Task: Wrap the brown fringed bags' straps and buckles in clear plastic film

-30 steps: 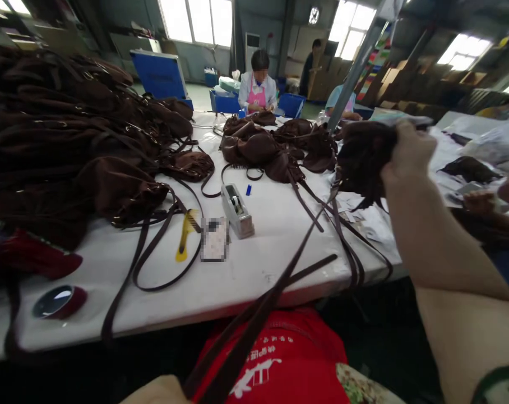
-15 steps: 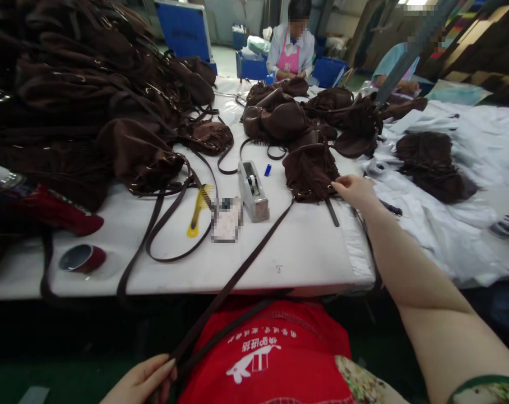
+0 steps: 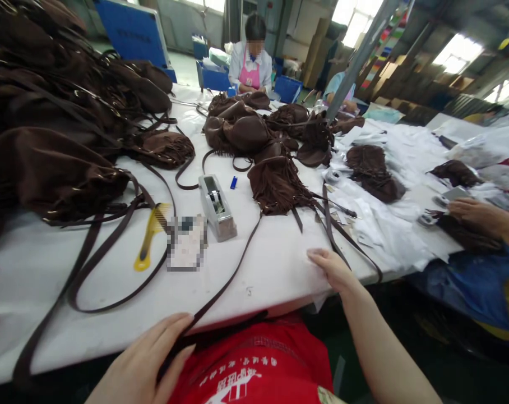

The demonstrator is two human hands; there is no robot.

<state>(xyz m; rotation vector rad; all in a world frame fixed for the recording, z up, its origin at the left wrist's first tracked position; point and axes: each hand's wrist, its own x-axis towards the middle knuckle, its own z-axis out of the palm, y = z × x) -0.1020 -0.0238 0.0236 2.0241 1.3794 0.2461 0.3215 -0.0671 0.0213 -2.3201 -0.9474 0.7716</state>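
A small brown fringed bag [image 3: 275,182] lies on the white-covered table [image 3: 237,264], its long thin strap [image 3: 233,269] running slack toward me. My left hand [image 3: 153,353] is at the front edge with fingers stretched and thumb apart; the strap passes into the gap between them. To the right, my right hand [image 3: 328,266] is closed at the fingertips on what looks like thin clear plastic film [image 3: 315,294], whose corner hangs past the table edge. Other dark straps [image 3: 332,233] trail off the bag just behind this hand.
Left is a large heap of brown bags [image 3: 69,95]. A yellow comb [image 3: 151,235], a blurred-out flat item [image 3: 187,247], a tape dispenser [image 3: 217,207] and a small blue piece [image 3: 234,182] lie mid-table. Another person's hand [image 3: 481,216] works at right; a person [image 3: 250,67] sits opposite.
My right hand has let go of the fringed bag and come back toward the front edge. My left hand has risen and loosened around the strap, which now sags. The view has turned right.
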